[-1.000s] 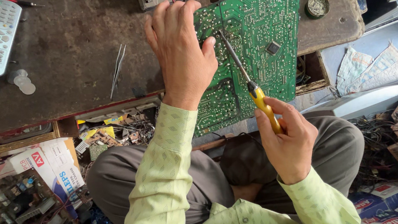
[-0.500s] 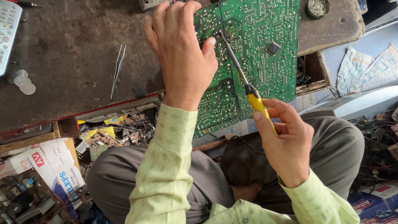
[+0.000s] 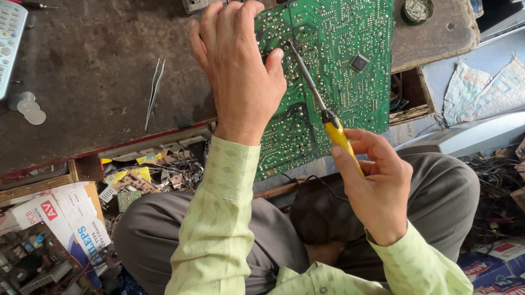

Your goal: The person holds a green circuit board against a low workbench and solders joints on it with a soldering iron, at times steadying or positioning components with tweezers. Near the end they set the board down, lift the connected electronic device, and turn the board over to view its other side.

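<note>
here, on a dark worn workbench [image 3: 100, 74], left hand [image 3: 240, 70] fingers grip circuit board [image 3: 338, 58], right hand [image 3: 374, 184] soldering iron [image 3: 321, 107].

Single view, head-mounted. Looks steeply down from above the seated wearer, close over lap and forearms. Faces forward across the dark workbench [image 3: 99, 67], its far edge at the frame top. Near enough to show solder points on the green circuit board [image 3: 338, 58]. Cluttered floor at both sides. No second view sharing the scene.
</note>
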A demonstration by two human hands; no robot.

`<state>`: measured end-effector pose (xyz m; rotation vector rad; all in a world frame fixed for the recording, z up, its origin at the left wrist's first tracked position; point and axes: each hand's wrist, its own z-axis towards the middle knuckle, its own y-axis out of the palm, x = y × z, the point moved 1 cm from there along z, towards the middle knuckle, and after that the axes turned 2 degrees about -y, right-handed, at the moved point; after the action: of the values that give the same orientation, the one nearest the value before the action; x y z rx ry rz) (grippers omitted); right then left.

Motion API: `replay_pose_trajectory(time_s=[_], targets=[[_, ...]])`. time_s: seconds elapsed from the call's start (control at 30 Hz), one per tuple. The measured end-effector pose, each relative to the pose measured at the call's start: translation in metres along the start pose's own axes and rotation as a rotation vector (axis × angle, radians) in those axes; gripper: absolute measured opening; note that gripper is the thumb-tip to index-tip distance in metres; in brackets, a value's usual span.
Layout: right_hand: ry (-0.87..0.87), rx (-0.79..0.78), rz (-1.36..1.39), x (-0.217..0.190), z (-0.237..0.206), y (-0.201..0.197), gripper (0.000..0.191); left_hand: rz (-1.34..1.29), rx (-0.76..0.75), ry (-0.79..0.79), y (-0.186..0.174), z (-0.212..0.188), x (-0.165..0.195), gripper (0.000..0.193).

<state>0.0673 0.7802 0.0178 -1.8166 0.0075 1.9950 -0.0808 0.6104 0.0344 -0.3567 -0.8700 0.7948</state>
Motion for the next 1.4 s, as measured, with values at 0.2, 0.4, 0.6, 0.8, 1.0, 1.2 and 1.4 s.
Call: replay_pose_trajectory(time_s=[0.2,0.4,0.6,0.8,1.0,1.2,1.4], targets=[[0.094,-0.006,0.075,0.003,-0.001,-0.002,0.027,-0.004,-0.003,-0.002,-0.001,0.001,0.001,0.062],[0.068,-0.004,0.075,0.003,0.000,0.001,0.027,-0.003,-0.003,-0.004,-0.001,0.001,0.001,0.062],[0.101,-0.013,0.074,0.002,0.001,0.000,0.028,-0.004,-0.005,-0.002,0.000,0.002,-0.001,0.062],[0.116,-0.005,0.063,0.003,-0.001,-0.002,0.029,-0.004,-0.010,-0.005,-0.001,0.003,-0.001,0.063],[-0.145,0.083,-0.219,-0.008,0.008,-0.071,0.028,-0.013,-0.001,0.007,-0.003,0.001,0.001,0.063],[-0.229,0.222,-0.361,0.007,0.049,-0.133,0.022,-0.001,-0.015,0.012,-0.007,0.001,0.008,0.062],[-0.218,0.123,-0.842,0.016,0.073,-0.161,0.025,-0.021,-0.019,0.035,-0.005,-0.001,0.014,0.061]])
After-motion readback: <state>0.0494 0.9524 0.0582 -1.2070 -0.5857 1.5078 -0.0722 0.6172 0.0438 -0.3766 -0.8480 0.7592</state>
